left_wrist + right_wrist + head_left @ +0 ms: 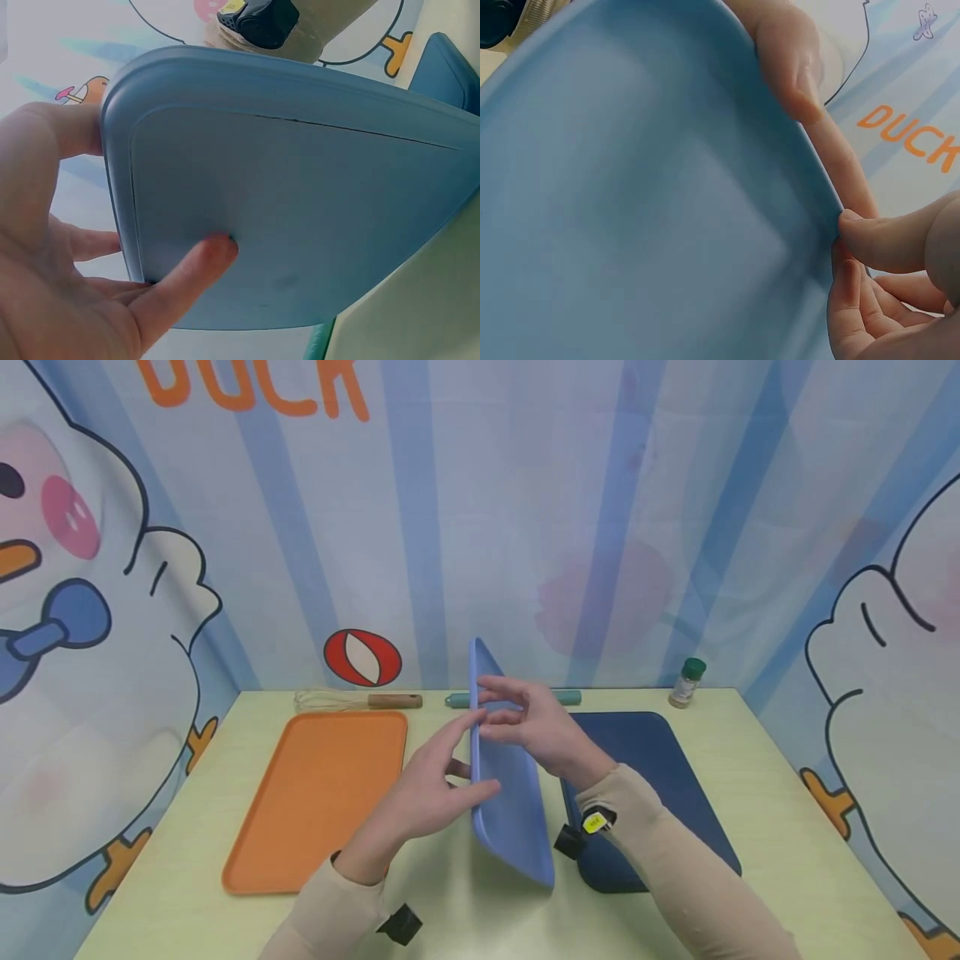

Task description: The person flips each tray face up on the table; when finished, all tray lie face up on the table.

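A light blue tray is tipped up on its side, steeply tilted, between my two hands. My left hand holds its upper edge; in the left wrist view the thumb lies on one broad face while the other fingers meet the rim. Farther along that edge, my right hand pinches the rim, with thumb and fingertips close together in the right wrist view. Whether the tray's lower side touches the table cannot be told. An orange tray lies flat to the left, a dark blue tray to the right.
Along the back of the pale table lie a whisk with a wooden handle and a teal rolling pin, partly hidden by the raised tray. A green-capped spice jar stands at back right. A printed curtain hangs behind.
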Available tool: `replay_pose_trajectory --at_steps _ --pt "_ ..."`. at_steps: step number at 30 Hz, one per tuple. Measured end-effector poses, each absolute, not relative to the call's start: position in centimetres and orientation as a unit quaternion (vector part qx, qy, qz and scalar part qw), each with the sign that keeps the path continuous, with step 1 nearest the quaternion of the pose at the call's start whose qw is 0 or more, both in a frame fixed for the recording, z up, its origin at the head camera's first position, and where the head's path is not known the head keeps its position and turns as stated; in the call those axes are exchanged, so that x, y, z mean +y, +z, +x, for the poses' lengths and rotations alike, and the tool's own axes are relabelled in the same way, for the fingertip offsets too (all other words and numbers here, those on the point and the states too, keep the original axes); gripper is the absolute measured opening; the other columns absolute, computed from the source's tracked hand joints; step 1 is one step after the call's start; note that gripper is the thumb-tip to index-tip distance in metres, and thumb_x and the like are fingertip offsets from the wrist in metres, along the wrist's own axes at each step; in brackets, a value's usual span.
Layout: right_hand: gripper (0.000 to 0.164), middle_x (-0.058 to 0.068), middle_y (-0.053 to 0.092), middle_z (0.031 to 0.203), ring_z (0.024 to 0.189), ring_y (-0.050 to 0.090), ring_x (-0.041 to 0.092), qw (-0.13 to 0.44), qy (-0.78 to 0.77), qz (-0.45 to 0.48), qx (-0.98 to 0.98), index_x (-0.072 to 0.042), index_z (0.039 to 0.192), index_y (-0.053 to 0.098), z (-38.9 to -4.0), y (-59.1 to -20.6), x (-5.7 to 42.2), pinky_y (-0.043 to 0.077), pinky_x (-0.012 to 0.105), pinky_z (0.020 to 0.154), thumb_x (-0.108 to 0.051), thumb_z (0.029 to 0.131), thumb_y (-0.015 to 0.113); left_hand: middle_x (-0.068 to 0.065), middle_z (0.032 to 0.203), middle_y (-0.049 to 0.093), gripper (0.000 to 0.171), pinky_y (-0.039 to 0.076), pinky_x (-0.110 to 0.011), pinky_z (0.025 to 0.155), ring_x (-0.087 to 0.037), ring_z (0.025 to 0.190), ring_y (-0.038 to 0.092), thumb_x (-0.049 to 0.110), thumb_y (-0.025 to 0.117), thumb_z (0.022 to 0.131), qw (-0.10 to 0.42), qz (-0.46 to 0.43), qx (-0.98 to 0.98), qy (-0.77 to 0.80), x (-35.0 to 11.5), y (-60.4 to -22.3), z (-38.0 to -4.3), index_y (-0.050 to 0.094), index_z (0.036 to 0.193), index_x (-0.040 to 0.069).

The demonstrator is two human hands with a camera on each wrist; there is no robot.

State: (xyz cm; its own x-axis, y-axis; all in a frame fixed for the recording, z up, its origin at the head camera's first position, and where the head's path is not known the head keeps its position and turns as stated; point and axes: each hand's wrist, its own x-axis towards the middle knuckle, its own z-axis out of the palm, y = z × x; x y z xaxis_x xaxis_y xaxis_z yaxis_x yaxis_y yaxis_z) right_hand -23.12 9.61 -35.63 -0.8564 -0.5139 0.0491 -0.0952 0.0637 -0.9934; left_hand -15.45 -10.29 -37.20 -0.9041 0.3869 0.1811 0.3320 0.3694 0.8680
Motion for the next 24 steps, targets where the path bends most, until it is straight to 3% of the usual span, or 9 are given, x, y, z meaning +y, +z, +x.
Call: replay_pose_trajectory --at_steps 6,15,24 --pt "0.068 0.022 0.050 0.151 0.122 0.066 0.033 0.159 -0.648 -0.229 0.708 -0.005 0.160 0.042 -23.1 -35.9 9.3 0.058 0.036 0.097 0.008 0.098 0.067 -0.002 0.166 0.037 0.084 0.063 -0.034 0.076 -0.027 0.101 0.072 0.016 0.076 0.094 0.021 0.209 0.820 0.533 -10.2 -37.6 -15.4 0.033 0.165 0.025" --pt "0.067 0.022 0.052 0.149 0.106 0.070 0.019 0.166 -0.649 -0.225 0.708 -0.003 0.158 0.044 -22.7 -36.2 8.7 0.059 0.030 0.091 0.009 0.097 0.068 -0.005 0.165 0.039 0.088 0.064 -0.044 0.083 -0.037 0.118 0.069 0.009 0.074 0.091 0.062 0.192 0.799 0.567 -10.3 -37.9 -15.2 0.030 0.167 0.020" --pt "0.066 0.018 0.050 0.156 0.109 0.070 0.020 0.178 -0.630 -0.231 0.720 -0.003 0.158 0.045 -22.7 -36.3 8.5 0.058 0.032 0.095 0.009 0.097 0.068 -0.010 0.168 0.034 0.097 0.063 -0.048 0.086 -0.044 0.126 0.064 0.006 0.074 0.090 0.076 0.202 0.772 0.598 -10.4 -38.8 -15.5 0.020 0.169 0.017"
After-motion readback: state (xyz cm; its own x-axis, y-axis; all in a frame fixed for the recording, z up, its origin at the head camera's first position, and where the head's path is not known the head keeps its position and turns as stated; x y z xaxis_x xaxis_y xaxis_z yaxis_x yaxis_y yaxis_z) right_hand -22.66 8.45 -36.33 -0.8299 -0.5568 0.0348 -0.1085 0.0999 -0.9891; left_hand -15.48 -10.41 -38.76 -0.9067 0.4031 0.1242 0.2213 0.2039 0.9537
